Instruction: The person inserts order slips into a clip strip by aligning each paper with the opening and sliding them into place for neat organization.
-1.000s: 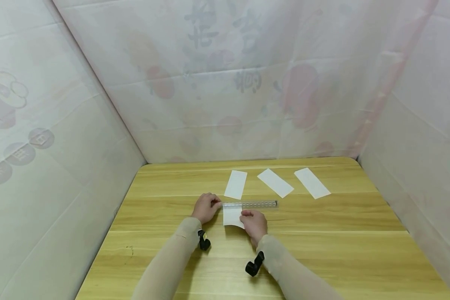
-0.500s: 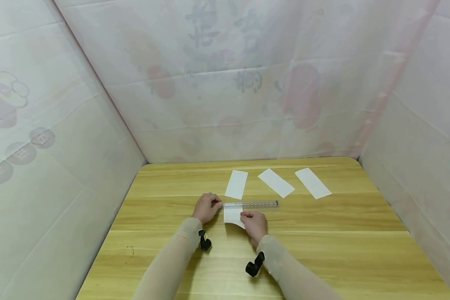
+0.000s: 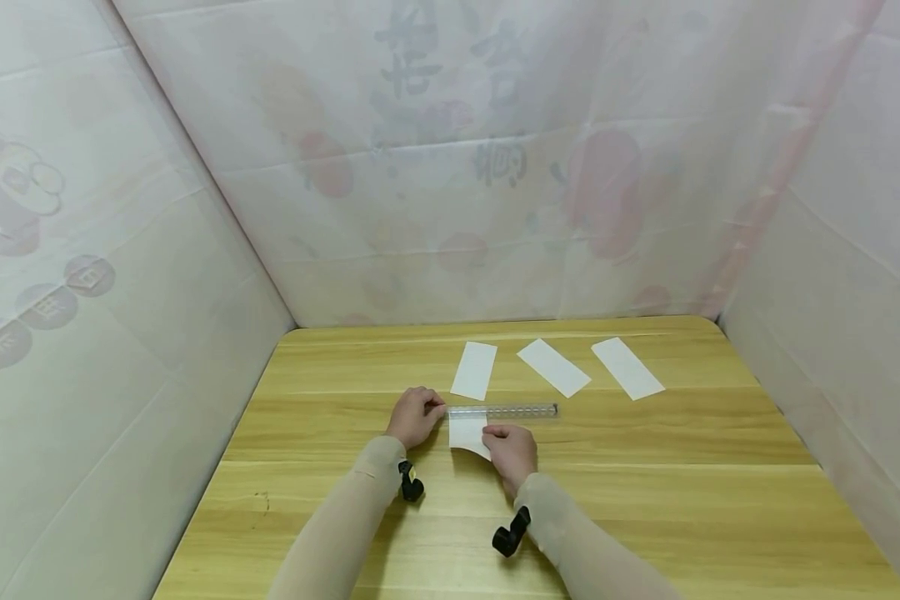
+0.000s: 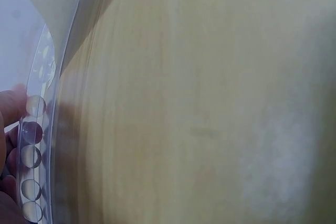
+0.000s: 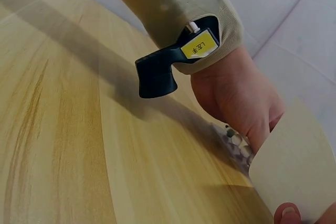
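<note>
A clear plastic strip (image 3: pixel 521 411) with a row of round shapes along it lies crosswise mid-table. My left hand (image 3: pixel 414 416) pinches its left end; in the left wrist view the fingers (image 4: pixel 11 107) close on the strip (image 4: pixel 31 156) beside the round shapes. A white sheet of paper (image 3: pixel 467 430) has its far edge at the strip, which overlaps it in the head view. My right hand (image 3: pixel 512 454) pinches the paper's near right edge, and the sheet bows upward there. In the right wrist view the paper (image 5: pixel 296 161) hides part of the left hand (image 5: pixel 236 93).
Three white paper slips, a left one (image 3: pixel 474 371), a middle one (image 3: pixel 554 367) and a right one (image 3: pixel 627 367), lie beyond the strip on the wooden table (image 3: pixel 682 500). Fabric walls (image 3: pixel 435 208) enclose the back and sides. A black camera mount sits on each wrist.
The near left edge of the white paper has risen slightly, so the sheet bows more. Both hands keep their hold in nearly the same place.
</note>
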Available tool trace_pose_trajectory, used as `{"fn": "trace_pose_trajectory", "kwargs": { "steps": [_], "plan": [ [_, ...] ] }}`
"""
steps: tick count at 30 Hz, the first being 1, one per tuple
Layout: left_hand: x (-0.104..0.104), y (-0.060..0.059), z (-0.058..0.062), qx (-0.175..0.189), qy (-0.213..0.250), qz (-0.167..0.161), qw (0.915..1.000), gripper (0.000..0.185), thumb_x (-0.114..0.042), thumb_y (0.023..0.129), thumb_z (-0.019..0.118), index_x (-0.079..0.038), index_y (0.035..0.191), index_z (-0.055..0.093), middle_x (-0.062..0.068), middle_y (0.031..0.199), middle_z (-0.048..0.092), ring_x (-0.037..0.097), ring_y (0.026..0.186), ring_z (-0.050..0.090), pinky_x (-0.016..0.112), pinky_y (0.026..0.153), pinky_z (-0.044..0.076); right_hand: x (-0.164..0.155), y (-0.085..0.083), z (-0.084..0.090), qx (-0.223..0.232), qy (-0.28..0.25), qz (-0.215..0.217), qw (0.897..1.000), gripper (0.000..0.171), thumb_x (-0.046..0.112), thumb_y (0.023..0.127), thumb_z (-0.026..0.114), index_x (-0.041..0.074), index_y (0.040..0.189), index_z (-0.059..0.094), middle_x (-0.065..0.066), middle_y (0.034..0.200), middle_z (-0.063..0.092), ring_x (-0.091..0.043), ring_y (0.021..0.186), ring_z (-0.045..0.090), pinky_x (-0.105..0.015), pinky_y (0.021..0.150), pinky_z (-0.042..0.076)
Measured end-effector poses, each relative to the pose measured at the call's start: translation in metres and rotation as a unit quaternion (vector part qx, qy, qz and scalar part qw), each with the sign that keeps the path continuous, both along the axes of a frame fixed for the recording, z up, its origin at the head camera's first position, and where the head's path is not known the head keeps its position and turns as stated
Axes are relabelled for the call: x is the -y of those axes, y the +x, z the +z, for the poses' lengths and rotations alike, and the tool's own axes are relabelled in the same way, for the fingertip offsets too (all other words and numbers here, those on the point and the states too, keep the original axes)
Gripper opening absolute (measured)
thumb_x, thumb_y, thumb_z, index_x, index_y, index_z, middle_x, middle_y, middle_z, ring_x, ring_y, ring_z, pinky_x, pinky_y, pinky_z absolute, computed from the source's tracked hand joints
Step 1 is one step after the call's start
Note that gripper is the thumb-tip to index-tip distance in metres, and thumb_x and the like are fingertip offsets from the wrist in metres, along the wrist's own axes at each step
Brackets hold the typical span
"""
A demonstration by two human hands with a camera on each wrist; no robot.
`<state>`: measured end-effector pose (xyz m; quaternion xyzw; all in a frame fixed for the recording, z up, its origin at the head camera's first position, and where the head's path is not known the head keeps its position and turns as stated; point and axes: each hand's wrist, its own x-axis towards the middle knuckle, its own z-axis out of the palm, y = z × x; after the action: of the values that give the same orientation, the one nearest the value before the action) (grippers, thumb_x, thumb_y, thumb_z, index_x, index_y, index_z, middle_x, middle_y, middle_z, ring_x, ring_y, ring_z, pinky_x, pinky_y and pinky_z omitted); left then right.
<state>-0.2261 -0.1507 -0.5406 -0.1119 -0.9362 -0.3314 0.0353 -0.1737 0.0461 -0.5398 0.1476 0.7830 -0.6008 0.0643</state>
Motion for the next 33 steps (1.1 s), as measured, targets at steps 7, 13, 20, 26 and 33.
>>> {"fn": "trace_pose_trajectory", "kwargs": {
  "steps": [7,13,20,26,33],
  "plan": [
    [-0.0004,0.0008,0.0001,-0.003,-0.002,0.0,1.0,0.005,-0.02,0.093,0.066,-0.018,0.089,0.07,-0.005,0.089,0.062,0.016,0.088,0.054,0.034,0.08,0.046,0.001,0.0024,0.0004,-0.003,-0.001,0.003,1.0,0.015,0.007,0.086,0.067,0.004,0.099,0.075,-0.013,0.106,0.068,-0.026,0.096,0.061,-0.033,0.07,0.051],
    [-0.0003,0.0011,-0.0003,-0.008,-0.006,-0.002,0.9999,0.006,-0.021,0.093,0.066,-0.019,0.089,0.07,-0.006,0.089,0.062,0.015,0.087,0.054,0.034,0.079,0.046,0.0025,0.003,-0.0022,-0.005,0.007,0.002,1.0,0.015,0.007,0.086,0.066,0.005,0.097,0.076,-0.012,0.106,0.068,-0.025,0.096,0.061,-0.034,0.072,0.052],
    [0.0003,-0.0002,-0.0008,-0.005,-0.004,0.0,1.0,0.006,-0.022,0.093,0.066,-0.02,0.089,0.07,-0.007,0.088,0.061,0.014,0.086,0.053,0.034,0.079,0.046,0.0054,0.0049,-0.0041,-0.012,0.022,0.013,1.0,0.011,0.008,0.084,0.068,0.006,0.092,0.077,-0.009,0.097,0.07,-0.021,0.085,0.062,-0.032,0.066,0.051],
    [0.0,-0.0003,-0.0006,-0.002,-0.001,-0.001,1.0,0.005,-0.022,0.093,0.066,-0.02,0.09,0.07,-0.007,0.087,0.061,0.014,0.087,0.053,0.034,0.079,0.046,0.0045,0.0064,-0.0034,-0.011,0.018,0.005,1.0,0.014,0.008,0.085,0.066,0.007,0.094,0.076,-0.01,0.1,0.07,-0.023,0.089,0.063,-0.033,0.067,0.051],
    [0.0,0.0002,0.0005,0.006,0.001,0.002,1.0,0.007,-0.025,0.093,0.065,-0.02,0.09,0.07,-0.008,0.086,0.06,0.014,0.086,0.053,0.033,0.079,0.046,0.0005,0.0056,-0.0011,-0.011,0.009,-0.012,1.0,0.015,0.007,0.085,0.066,0.005,0.096,0.076,-0.011,0.103,0.07,-0.025,0.095,0.062,-0.034,0.07,0.052]
  ]
}}
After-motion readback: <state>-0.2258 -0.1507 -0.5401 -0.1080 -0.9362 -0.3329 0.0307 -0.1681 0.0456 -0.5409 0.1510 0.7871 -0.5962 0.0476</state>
